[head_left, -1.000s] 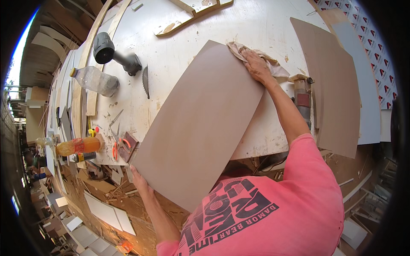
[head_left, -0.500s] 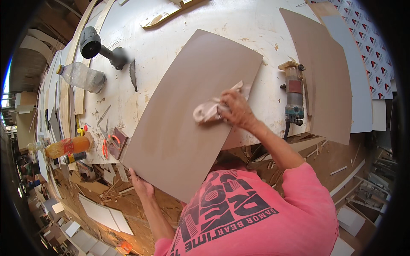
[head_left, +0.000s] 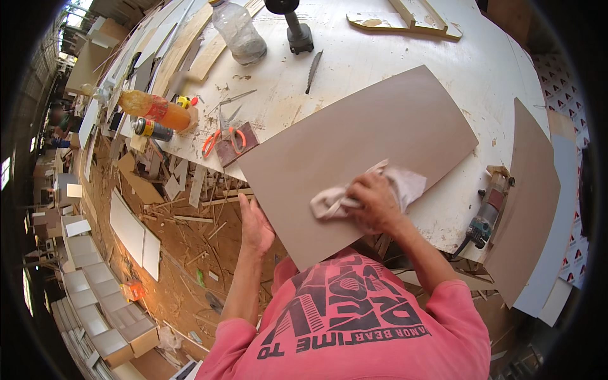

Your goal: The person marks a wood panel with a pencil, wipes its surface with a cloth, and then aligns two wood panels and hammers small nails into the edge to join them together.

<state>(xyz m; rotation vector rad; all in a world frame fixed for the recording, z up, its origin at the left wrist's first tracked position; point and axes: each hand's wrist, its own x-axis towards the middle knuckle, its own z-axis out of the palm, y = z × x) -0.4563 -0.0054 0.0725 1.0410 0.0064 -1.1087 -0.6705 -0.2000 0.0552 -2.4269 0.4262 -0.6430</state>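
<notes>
R hand [head_left: 373, 199] is the nearer one to the middle of the board [head_left: 354, 126]; its fingers are curled down & clamped on a pale cloth [head_left: 408, 183], w/ the cloth btwn them and the board's face. One bunch of cloth sticks out to the L of those fingers, a looser flap spreads to their R, near the board's close long edge.

Board lies under the R fingers, most of its face up & away from them, partly on the table [head_left: 354, 57], w/ the near L end out past the table edge. Long axis runs from low L, by the L hand [head_left: 256, 228], to upper R, beyond the R fingers.

L hand is at the short L edge, palm up against it; can't tell if its fingers are closed underneath, b/c the board hides them. Scissors [head_left: 239, 140] lie up & L of the L fingers; power tool [head_left: 491, 212] sits well R of the R fingers.
</notes>
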